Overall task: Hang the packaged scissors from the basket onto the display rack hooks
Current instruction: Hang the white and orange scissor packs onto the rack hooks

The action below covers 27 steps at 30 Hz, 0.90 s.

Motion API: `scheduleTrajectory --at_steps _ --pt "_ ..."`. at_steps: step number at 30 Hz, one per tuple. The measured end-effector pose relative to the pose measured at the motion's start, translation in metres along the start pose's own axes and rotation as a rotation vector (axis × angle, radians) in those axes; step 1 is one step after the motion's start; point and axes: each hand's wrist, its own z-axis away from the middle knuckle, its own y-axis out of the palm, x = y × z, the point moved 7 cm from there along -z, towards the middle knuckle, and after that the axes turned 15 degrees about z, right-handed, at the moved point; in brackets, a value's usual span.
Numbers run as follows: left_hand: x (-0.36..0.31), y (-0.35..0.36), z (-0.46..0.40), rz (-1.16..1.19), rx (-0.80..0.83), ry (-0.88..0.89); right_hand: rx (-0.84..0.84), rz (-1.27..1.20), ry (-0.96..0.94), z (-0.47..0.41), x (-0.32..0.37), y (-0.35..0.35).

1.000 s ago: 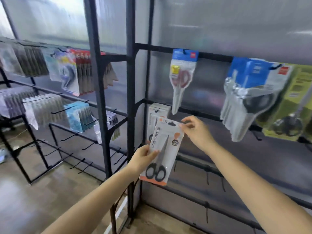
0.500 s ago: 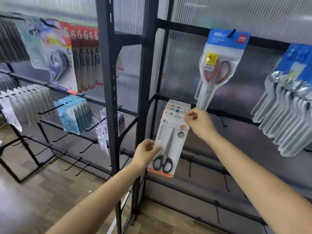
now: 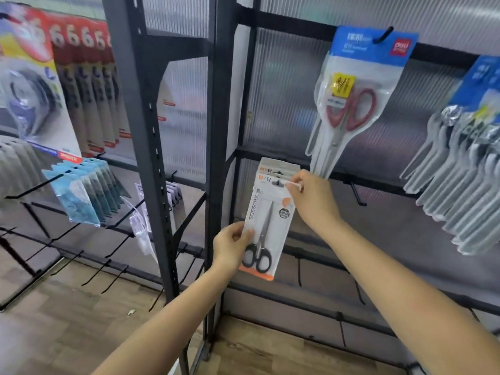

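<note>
The scissors pack [image 3: 266, 226] hangs nearly upright, top tipped slightly right, at the lower rail's [image 3: 378, 185] left end. The right hand [image 3: 311, 198] pinches its top corner beside the hang hole; the left hand [image 3: 232, 246] grips its lower left edge. The right hand is nearer the hook, which I judge hidden behind the matching packs [image 3: 278, 167].

We see two arms of one person, both bare along all their visible length. The left forearm [image 3: 173, 320] shows below and left of the black upright post [image 3: 219, 104]; it looks slim and smooth, with cloth nowhere on it. The left hand [image 3: 230, 247] lies against the lower part of that post, its thumbnail short and plain. The right forearm [image 3: 392, 288], well to the right of the post, looks broader because it is nearer the camera, and it is just as bare. The right hand [image 3: 313, 201], just right of the post, shows short, plain nails on its fingertips [image 3: 293, 186]
</note>
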Motion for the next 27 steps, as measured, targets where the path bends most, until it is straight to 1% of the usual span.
scheduleTrajectory --at_steps 7,10,15,19,23,27 --pt "0.011 0.012 -0.023 -0.111 -0.018 0.102 -0.079 0.426 -0.244 0.011 0.008 0.031" --pt "0.011 0.02 -0.034 -0.165 -0.018 0.114 -0.107 0.526 -0.253 0.009 0.0 0.049" --pt "0.013 0.029 -0.054 -0.242 -0.013 0.141 -0.178 0.597 -0.257 -0.003 -0.001 0.057" --pt "0.009 0.033 -0.064 -0.255 -0.012 0.121 -0.172 0.648 -0.221 -0.014 -0.004 0.066" --pt "0.011 0.036 -0.066 -0.273 -0.007 0.095 -0.179 0.669 -0.227 -0.014 -0.006 0.069" --pt "0.007 0.035 -0.058 -0.325 0.01 0.121 -0.198 0.688 -0.234 -0.008 -0.006 0.064"
